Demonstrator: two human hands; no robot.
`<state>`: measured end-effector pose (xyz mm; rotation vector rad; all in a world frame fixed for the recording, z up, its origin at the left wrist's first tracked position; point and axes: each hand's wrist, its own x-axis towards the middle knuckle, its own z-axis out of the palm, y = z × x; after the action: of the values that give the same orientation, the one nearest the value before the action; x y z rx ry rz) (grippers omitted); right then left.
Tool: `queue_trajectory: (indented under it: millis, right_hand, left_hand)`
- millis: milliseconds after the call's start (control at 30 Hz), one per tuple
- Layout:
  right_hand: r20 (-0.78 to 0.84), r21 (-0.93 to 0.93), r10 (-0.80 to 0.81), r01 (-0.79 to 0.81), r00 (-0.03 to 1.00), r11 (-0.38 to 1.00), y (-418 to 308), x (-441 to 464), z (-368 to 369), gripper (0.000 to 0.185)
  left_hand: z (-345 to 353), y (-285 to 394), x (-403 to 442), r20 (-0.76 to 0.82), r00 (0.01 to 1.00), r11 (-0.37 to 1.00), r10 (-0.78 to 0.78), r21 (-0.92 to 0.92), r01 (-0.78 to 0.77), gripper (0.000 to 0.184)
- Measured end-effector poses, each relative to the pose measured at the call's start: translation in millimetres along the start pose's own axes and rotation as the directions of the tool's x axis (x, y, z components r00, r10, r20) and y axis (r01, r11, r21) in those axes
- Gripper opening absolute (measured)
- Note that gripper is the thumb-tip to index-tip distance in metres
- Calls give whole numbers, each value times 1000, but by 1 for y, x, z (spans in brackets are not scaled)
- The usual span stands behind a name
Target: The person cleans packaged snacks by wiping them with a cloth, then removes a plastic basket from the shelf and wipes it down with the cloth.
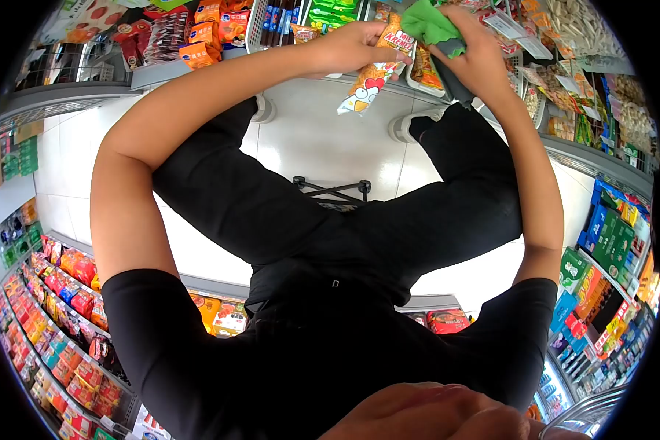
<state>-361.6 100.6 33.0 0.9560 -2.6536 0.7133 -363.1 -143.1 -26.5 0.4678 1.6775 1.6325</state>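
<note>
My left hand is closed around a snack bag, long and orange and white, with a cartoon chicken at its lower end. The bag hangs tilted above the floor, in front of the shelf. In my right hand is a bunched green cloth, close to the bag's upper end. A dark grey strip hangs below that hand; whether it belongs to the cloth I cannot tell. Just behind the bag is a white basket with orange packets in it.
Ahead, a shelf holds a white basket of green packets and, further left, orange snack packs. Bagged goods fill its right part. My spread knees flank a folding stool frame. Stocked shelves stand behind on both sides.
</note>
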Motion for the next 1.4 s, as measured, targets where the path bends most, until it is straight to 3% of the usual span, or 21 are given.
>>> queue_trajectory:
  millis: [233,300,333,433,533,633,733,833,1033,1133,1233,1400]
  right_hand:
    - [26,56,-72,70,997,996,-11,-4,9,52]
    - [1,74,-77,77,997,994,-12,2,1,50]
    - [48,32,28,-29,998,999,-9,1,-2,49]
    - [22,36,17,-17,1000,999,-5,2,-5,47]
    - [25,28,-7,6,1000,1000,-18,1,-6,44]
    - [48,133,-113,106,992,985,-16,3,-3,41]
    - [137,84,119,-132,983,988,-15,1,-5,40]
    - [55,-27,35,-34,998,999,-11,2,-3,38]
    - [-8,14,-134,134,991,991,-9,-4,3,37]
    - [19,-20,-10,11,1000,1000,-4,-2,2,38]
    - [53,-84,10,-6,999,996,-17,1,-8,38]
    - [15,-24,2,-2,1000,1000,-11,-2,-6,36]
  left_hand:
    - [1,-11,3,-8,1000,996,1,88,0,39]
    - [3,-2,-2,24,999,999,-27,27,27,38]
    - [4,2,-4,40,998,999,-39,-2,39,38]
    - [7,5,-6,59,998,998,-26,-63,29,37]
    - [6,9,-7,79,996,997,-53,-51,57,38]
    - [3,9,-6,103,988,994,-112,7,112,40]
    - [6,8,-7,138,985,989,-100,-92,113,40]
    - [7,8,-7,137,984,988,-114,-87,126,39]
    - [4,4,-5,170,976,983,-136,-95,154,45]
    - [8,7,-6,183,978,987,-102,-102,122,48]
    - [11,6,-2,201,974,956,-101,-251,151,46]
    - [10,11,0,206,966,894,-153,-388,224,50]
